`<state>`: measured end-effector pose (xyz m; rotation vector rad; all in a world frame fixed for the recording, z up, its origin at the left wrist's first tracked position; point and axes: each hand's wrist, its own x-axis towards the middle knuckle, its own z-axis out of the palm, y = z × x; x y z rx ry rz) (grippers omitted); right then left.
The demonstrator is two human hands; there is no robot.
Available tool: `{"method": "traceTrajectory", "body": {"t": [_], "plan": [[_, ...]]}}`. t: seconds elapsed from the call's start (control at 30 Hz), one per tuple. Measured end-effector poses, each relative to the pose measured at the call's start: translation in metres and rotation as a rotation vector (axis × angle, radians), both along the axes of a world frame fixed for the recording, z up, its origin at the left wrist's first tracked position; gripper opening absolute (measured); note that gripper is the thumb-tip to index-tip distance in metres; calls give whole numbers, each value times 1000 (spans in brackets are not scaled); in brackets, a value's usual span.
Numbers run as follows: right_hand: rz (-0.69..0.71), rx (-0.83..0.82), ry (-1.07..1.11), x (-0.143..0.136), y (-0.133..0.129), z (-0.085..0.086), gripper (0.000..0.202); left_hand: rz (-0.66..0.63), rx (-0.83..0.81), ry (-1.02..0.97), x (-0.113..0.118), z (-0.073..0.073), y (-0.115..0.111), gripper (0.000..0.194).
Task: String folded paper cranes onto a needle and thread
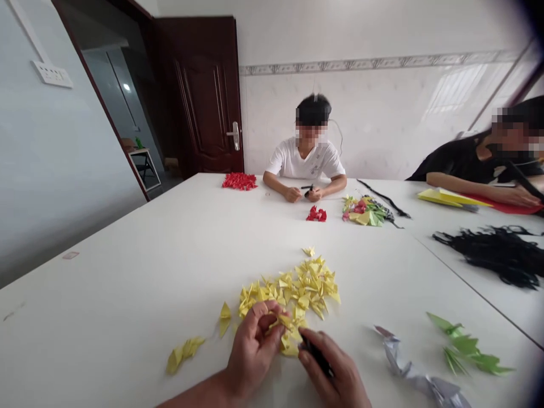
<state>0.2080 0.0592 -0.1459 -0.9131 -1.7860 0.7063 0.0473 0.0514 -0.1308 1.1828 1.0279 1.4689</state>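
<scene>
My left hand (255, 345) is closed, pinching a yellow folded paper crane (288, 322) between thumb and fingers. Close beside it, my right hand (335, 368) grips a slim black tool (317, 354) whose tip points toward the yellow paper; its exact kind is hidden by my fingers. Just beyond both hands spreads a heap of yellow folded paper cranes (312, 280). To the left lie a single yellow paper piece (224, 319) and a short row of yellow pieces (185, 354), with what looks like thin thread between them.
A grey paper strand (397, 357) and a green one (471, 345) lie at right. Black cords (501, 255) are piled farther back. Across the table (140, 272) sit two people, near red cranes (239, 181), a smaller red pile (317, 214) and a multicoloured bunch (368, 211).
</scene>
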Motion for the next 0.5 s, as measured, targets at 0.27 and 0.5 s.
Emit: {"method": "traceTrajectory", "body": {"t": [0.27,0.5], "plan": [[51,-1,-135,6,-5,15,17,-56,-47,-3,0,5,-1,28],[35,-148,-121,6,-1,15,17,-114,23,57,-3,1,-3,31]]}}
